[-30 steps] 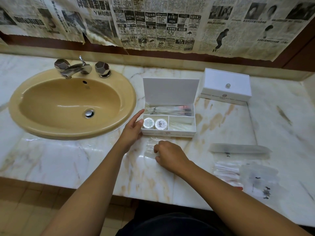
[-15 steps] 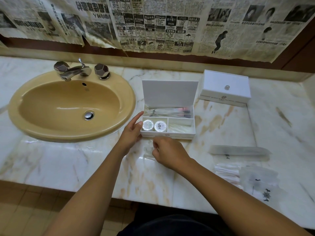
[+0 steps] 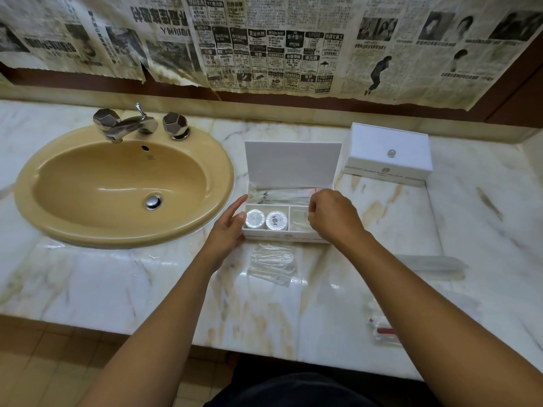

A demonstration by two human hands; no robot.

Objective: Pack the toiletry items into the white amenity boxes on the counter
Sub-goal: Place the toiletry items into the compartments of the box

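On the marble counter, clear sachets lie nearest, then the left hand steadies the open box with straight fingers while the right hand pinches something clear, hard to identify, over its front-right compartment, likely mid-placement; next, release and fetch the sachets, the closed box behind.

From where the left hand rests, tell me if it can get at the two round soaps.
Probably yes. The left hand touches the open box beside the round soaps, whose compartment lies uncovered.
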